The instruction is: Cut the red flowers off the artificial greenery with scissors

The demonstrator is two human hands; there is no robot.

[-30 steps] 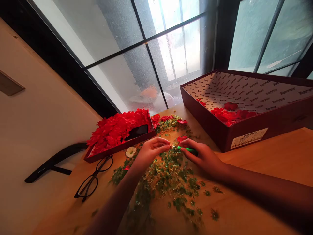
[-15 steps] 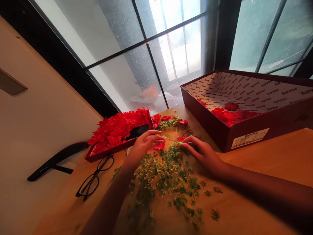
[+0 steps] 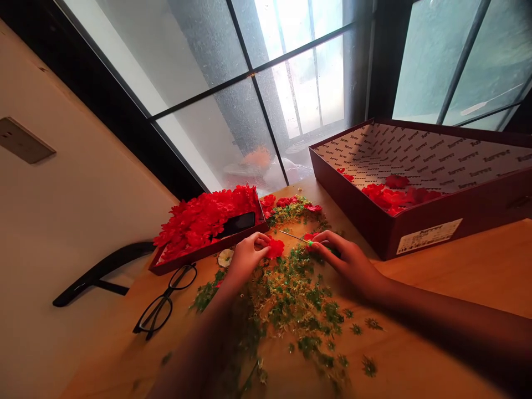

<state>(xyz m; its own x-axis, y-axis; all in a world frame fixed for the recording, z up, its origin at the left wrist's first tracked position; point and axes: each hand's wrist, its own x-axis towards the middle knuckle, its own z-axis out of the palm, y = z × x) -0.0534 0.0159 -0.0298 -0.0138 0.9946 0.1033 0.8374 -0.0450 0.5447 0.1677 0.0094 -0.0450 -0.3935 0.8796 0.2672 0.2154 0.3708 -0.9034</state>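
The fingers of my left hand (image 3: 249, 252) are pinched at the edge of a red artificial flower (image 3: 275, 249), low over the table. My right hand (image 3: 341, 256) grips a thin metal rod with a green handle (image 3: 310, 243), like an awl or slim screwdriver; its bare tip points left, above the red flower and apart from it. Another red flower partly shows behind my right fingertips. Beneath and in front of both hands spreads a loose heap of small green and yellow plastic flower pieces (image 3: 299, 293).
Red flowers fill a shallow dark-red lid (image 3: 199, 256) at left, with a black phone (image 3: 239, 223) on them. A deep dark-red box (image 3: 353, 205) holding some red flowers stands at right. Eyeglasses (image 3: 160, 310) and a whitish flower (image 3: 225, 257) lie at left. Windows rise behind.
My left hand has moved down, away from the rod's tip, and now has the red flower at its fingers. My right hand with the rod stays nearly in place.
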